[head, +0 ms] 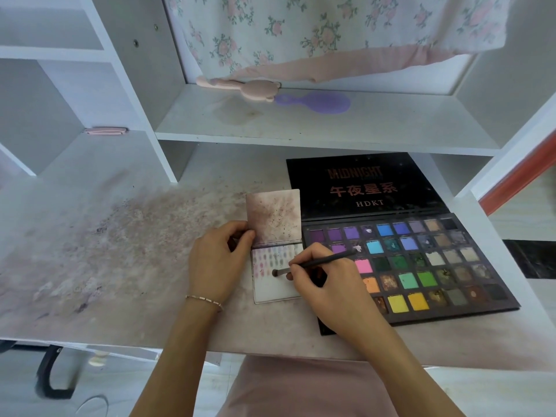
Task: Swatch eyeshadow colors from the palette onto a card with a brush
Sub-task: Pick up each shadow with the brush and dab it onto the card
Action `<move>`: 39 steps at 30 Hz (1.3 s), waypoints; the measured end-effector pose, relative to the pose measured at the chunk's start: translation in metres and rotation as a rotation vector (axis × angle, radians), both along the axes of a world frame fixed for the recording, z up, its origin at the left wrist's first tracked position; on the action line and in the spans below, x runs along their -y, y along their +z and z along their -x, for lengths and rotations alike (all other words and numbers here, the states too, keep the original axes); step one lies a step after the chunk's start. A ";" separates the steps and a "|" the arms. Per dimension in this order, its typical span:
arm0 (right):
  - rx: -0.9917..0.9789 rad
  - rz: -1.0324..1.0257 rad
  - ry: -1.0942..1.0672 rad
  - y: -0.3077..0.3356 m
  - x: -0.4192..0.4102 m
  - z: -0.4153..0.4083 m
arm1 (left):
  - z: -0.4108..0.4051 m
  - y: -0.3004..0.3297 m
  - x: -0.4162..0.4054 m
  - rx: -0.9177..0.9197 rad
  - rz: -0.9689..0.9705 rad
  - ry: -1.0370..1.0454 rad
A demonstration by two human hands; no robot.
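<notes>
right hand (323, 282): fingers curled round a thin dark brush (313, 264), gripping it like a pen; the brush head touches the card (275, 288) near the middle, the handle slants up and right over the palette (415, 266).

left hand (218, 260): rests at the card's left edge, thumb and fingers pinching the lower left corner of the raised flap (275, 216). a thin beaded bracelet (204, 300) sits on that wrist.

card: small, white, lying flat on the surface (120, 251) just left of the palette and touching or nearly touching it. rows of short pink, mauve and grey strokes fill its upper part; the lower part is bare. the flap stands above it, smudged brown-pink with dark specks.

palette: large, dark, open, lying to the right of the card. pans in rows, purples and blues at the top, pink, orange, greens in the middle, yellows in the bottom row, browns and greys to the right; several pans look worn or broken. the black lid (361, 185) lies back flat behind it, with printed lettering.

surface: pale, heavily dusted with pinkish-purple powder to the left of the card.

shelf (301, 124) above: a pink bear-shaped item (240, 87) and a purple comb-like item (316, 102), side by side, touching. floral cloth (331, 25) hangs behind them.
</notes>
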State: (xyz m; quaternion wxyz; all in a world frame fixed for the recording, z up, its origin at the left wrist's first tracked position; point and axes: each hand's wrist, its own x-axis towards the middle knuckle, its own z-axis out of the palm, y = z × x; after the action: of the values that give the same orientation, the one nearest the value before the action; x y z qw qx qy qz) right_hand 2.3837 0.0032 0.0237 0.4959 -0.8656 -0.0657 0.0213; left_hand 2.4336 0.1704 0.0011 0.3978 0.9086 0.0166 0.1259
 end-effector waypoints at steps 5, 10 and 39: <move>0.017 0.003 -0.005 -0.001 0.000 -0.001 | 0.000 0.000 0.000 0.002 0.000 -0.002; 0.012 0.001 0.002 -0.002 0.000 -0.001 | 0.000 0.001 0.001 0.003 0.006 -0.001; 0.277 -0.244 -0.268 0.008 0.044 0.017 | 0.000 0.003 0.000 0.009 0.018 0.021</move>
State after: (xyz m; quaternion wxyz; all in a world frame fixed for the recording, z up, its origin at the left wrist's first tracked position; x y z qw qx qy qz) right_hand 2.3664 -0.0410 0.0312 0.5815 -0.7950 -0.0199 -0.1717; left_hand 2.4333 0.1700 0.0037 0.4048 0.9042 0.0257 0.1339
